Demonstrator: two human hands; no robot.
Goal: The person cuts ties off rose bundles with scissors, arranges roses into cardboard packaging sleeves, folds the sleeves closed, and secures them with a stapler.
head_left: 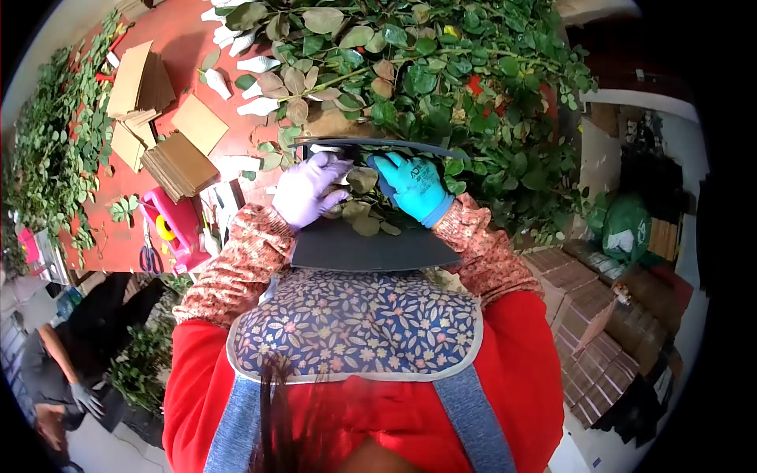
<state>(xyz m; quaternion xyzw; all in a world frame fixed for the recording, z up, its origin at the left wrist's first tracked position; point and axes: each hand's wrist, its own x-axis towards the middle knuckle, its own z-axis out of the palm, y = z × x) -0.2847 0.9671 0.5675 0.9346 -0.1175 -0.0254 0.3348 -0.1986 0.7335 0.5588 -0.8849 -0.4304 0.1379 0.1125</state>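
Note:
Both hands work over a black curved holder [371, 248] in front of my apron. My left hand [309, 189], in a lavender glove, is closed with its fingers bent toward the middle, around leafy stems [363, 213] whose ends are hidden. A pale piece shows by its fingertips, too covered to name. My right hand [414, 187], in a teal glove, curls around the same leafy stems from the other side. Dull green leaves show between the hands. Behind them stands the holder's dark back edge [386, 143].
Leafy rose stems [489, 118] pile at the back, with white-sleeved buds [258, 106] toward the left. Cardboard pieces [180, 164], a pink tape dispenser [177, 232] and scissors [149, 256] lie on the red table [106, 229]. Cartons [587, 331] stand right; another person's gloved hand [87, 400] shows lower left.

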